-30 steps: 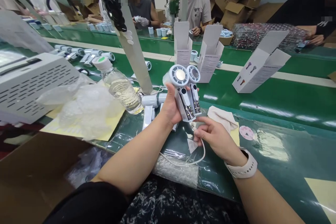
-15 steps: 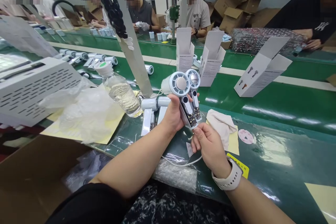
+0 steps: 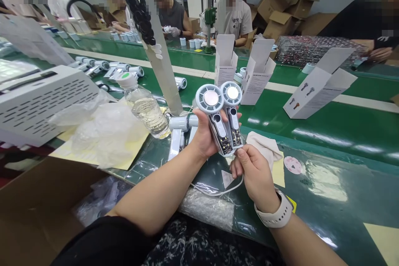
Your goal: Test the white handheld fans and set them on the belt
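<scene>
My left hand is shut around two white handheld units, a larger one and a narrower one. Each has a round head, and their handles show exposed circuit boards. My right hand is pinched just below the handles. A thin white cable loops from under those fingers across the plastic sheet, and its grip end is hidden by my fingers. A white cloth lies just beyond my right hand.
A water bottle and crumpled plastic film lie left of my hands, beside a white perforated machine casing. More white units lie behind my left hand. Upright cartons stand on the green belt. Co-workers sit across it.
My right hand has gone from loose, spread fingers to a tighter pinch and risen toward the handles. The two units have turned so their round heads face me more directly.
</scene>
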A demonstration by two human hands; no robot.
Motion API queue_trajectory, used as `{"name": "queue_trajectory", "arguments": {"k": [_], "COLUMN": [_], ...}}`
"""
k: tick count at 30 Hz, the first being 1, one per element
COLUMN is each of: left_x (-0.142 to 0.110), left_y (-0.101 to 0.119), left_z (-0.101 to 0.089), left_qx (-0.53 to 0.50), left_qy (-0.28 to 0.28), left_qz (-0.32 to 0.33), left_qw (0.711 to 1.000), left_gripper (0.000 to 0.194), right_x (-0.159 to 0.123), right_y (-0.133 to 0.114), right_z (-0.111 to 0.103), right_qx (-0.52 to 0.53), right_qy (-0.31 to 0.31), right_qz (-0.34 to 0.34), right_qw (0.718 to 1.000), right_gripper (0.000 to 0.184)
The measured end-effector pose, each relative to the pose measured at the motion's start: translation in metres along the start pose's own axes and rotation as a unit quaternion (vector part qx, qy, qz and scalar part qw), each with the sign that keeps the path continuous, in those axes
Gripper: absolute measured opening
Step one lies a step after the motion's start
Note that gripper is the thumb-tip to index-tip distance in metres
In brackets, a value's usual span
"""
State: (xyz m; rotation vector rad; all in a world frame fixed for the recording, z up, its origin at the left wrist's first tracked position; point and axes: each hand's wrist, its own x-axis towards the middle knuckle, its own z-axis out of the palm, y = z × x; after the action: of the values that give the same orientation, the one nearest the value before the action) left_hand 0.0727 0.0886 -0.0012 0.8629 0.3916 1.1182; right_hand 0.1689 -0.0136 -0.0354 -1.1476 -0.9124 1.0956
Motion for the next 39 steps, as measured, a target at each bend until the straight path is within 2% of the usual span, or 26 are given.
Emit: {"name": "queue_trajectory", "arguments": {"k": [3,6,10,13,15,16,18,20,23,26,29,33,36,39], "left_x": [-0.004,-0.005,0.001,0.004,0.002,0.001,-0.003,-0.004,0.001,0.006,0.004,-0.002,-0.004,-0.004], "left_y": [-0.003,-0.003,0.004,0.009,0.01,0.009,0.005,-0.001,-0.007,-0.006,0.0,0.005,0.004,0.001], "left_z": [0.003,0.003,0.0,-0.003,-0.004,-0.004,-0.006,-0.007,-0.008,-0.007,-0.005,-0.003,-0.003,-0.002], "left_qx": [0.018,0.028,0.013,-0.023,-0.028,-0.02,0.024,0.075,0.098,0.073,0.033,-0.008,-0.012,0.01], "left_qy": [-0.005,-0.01,0.006,0.011,-0.021,-0.047,-0.104,-0.129,-0.095,-0.052,-0.068,-0.123,-0.137,-0.138], "left_qz": [0.018,0.014,0.001,0.009,-0.006,-0.021,-0.055,-0.076,-0.088,-0.148,-0.196,-0.2,-0.206,-0.198], "left_qw": [1.0,0.999,1.0,1.0,0.999,0.998,0.993,0.986,0.987,0.985,0.978,0.972,0.969,0.97], "left_gripper": [0.077,0.076,0.076,0.065,0.055,0.051,0.053,0.062,0.062,0.053,0.051,0.05,0.048,0.045], "right_x": [0.0,0.002,0.003,0.005,0.008,0.009,0.012,0.013,0.013,0.014,0.015,0.015,0.015,0.015], "right_y": [0.003,0.001,-0.005,-0.005,-0.005,-0.005,-0.008,-0.014,-0.022,-0.026,-0.027,-0.027,-0.028,-0.029], "right_z": [0.001,-0.002,-0.007,-0.012,-0.016,-0.018,-0.024,-0.031,-0.042,-0.047,-0.046,-0.041,-0.04,-0.041], "right_qx": [0.049,0.008,-0.131,-0.178,-0.156,-0.129,-0.065,-0.024,-0.036,-0.067,-0.023,0.037,0.076,0.118], "right_qy": [0.005,-0.004,-0.022,0.012,0.039,0.031,-0.022,-0.059,0.006,0.05,0.026,0.024,0.027,-0.002], "right_qz": [0.018,0.012,-0.082,-0.137,-0.121,-0.103,-0.067,-0.059,-0.089,-0.073,-0.029,0.014,0.031,0.026], "right_qw": [0.999,1.0,0.988,0.974,0.979,0.986,0.995,0.996,0.995,0.994,0.999,0.999,0.996,0.993], "right_gripper": [0.046,0.043,0.04,0.034,0.029,0.034,0.046,0.047,0.053,0.058,0.055,0.049,0.048,0.039]}}
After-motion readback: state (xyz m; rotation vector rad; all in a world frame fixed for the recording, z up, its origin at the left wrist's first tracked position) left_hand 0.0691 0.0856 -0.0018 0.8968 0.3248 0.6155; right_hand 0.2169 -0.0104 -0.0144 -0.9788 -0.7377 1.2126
